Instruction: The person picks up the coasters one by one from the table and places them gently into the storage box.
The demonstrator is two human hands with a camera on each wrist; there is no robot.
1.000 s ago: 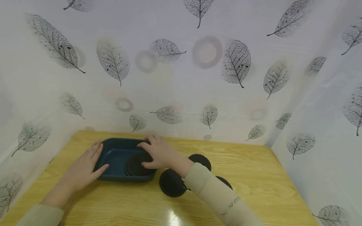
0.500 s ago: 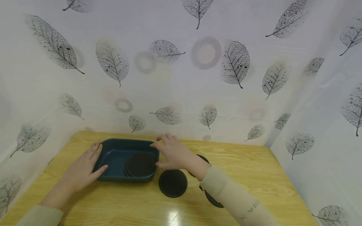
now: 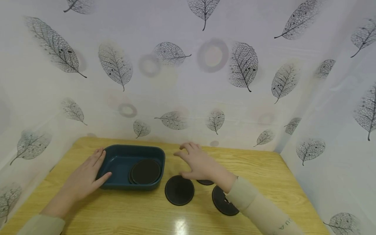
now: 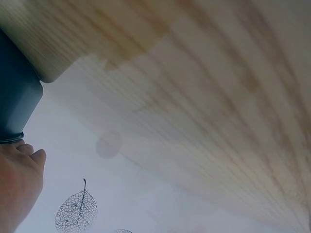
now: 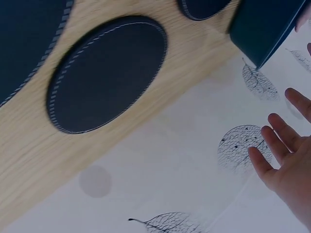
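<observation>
A dark blue rectangular tray [image 3: 117, 183] stands at the left of the table. My left hand [image 3: 80, 179] rests against its left edge, fingers fairly straight and thumb over the near left corner. In the tray's right half lie black round coasters, the top one [image 3: 146, 171] overlapping another beneath it. My right hand [image 3: 199, 163] hovers right of the tray with fingers spread and nothing held. A black coaster [image 3: 179, 190] lies just below its thumb. Another coaster [image 3: 205, 182] is mostly hidden behind this hand, and a third [image 3: 223, 200] is partly covered by the right wrist.
The wood-grain table [image 3: 141, 212] meets a pale wall covering [image 3: 188, 81] with leaf prints behind it and at both sides. In the right wrist view, a coaster [image 5: 107, 75] shows light stitching round its edge.
My right hand has moved right, from above the coasters in the tray to beyond its right rim. The stacked coasters are now uncovered. My left hand stays put.
</observation>
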